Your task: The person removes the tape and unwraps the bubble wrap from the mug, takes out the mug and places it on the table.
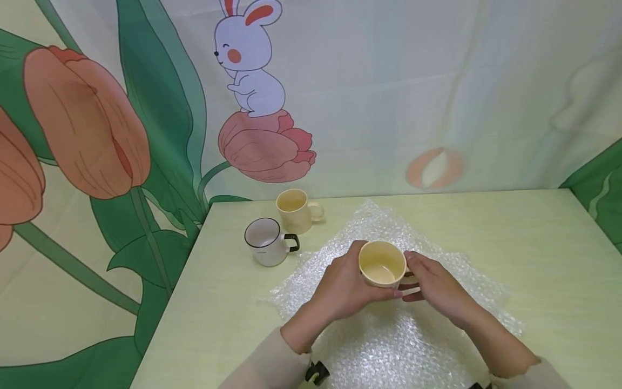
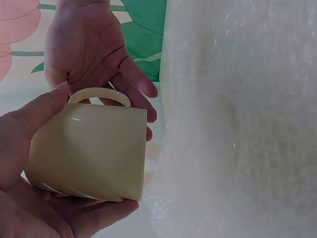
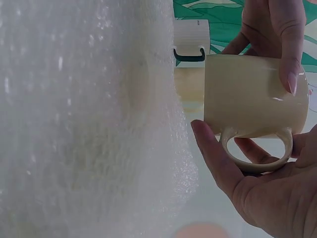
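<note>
My left hand [image 1: 342,286] grips the body of a pale yellow mug [image 1: 383,266], thumb along its near side in the head view. The mug's mouth faces up toward the head camera and shows a bare inside. On the handle side is my right hand [image 1: 439,286], fingers nearly straight and spread loosely about the handle [image 3: 257,166]. One of its fingertips [image 3: 198,126] lies close by the rim. A wide sheet of bubble wrap [image 1: 403,346] spreads on the table beneath both hands.
Left of the bubble wrap, a white mug [image 1: 269,254] with dark rim and black handle stands upright. Another yellow mug [image 1: 293,216] is just behind it, near the back edge. The pale table [image 1: 544,259] meets a printed cloth backdrop [image 1: 369,97].
</note>
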Tool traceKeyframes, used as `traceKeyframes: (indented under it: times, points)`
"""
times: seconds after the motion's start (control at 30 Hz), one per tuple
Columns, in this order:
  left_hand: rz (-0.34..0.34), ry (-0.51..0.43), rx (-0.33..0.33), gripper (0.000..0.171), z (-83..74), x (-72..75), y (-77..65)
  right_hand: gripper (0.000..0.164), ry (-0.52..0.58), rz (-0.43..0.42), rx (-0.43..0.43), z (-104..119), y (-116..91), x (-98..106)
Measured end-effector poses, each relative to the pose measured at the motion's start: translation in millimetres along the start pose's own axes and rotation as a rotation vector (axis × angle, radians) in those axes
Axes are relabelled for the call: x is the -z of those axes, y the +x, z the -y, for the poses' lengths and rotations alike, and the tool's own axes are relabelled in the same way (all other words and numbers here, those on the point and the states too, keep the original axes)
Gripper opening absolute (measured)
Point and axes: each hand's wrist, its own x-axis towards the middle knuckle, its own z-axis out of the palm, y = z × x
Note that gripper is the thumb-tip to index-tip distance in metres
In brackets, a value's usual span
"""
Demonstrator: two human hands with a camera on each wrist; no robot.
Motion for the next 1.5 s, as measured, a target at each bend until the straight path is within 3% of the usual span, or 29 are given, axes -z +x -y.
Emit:
traceKeyframes:
  times: [0.57,0.87,1.1,1.5]
  points:
    - [0.018,-0.040,0.036,0.100,-13.3,7.0,41.2,0.067,-0.109,-0.058,0.019,21.4,21.7,28.1]
    - [0.022,-0.119,0.049,0.100,-14.6,8.7,68.7,0.073,-0.145,-0.102,0.002,28.0,38.3,43.4]
    - [-0.001,-0.119,0.009,0.096,-15.2,4.8,89.4,0.074,-0.140,-0.136,-0.003,29.7,52.2,55.9]
    - [-0.020,-0.109,-0.002,0.090,-17.1,1.6,114.6,0.075,-0.055,-0.181,-0.043,30.5,72.5,70.5]
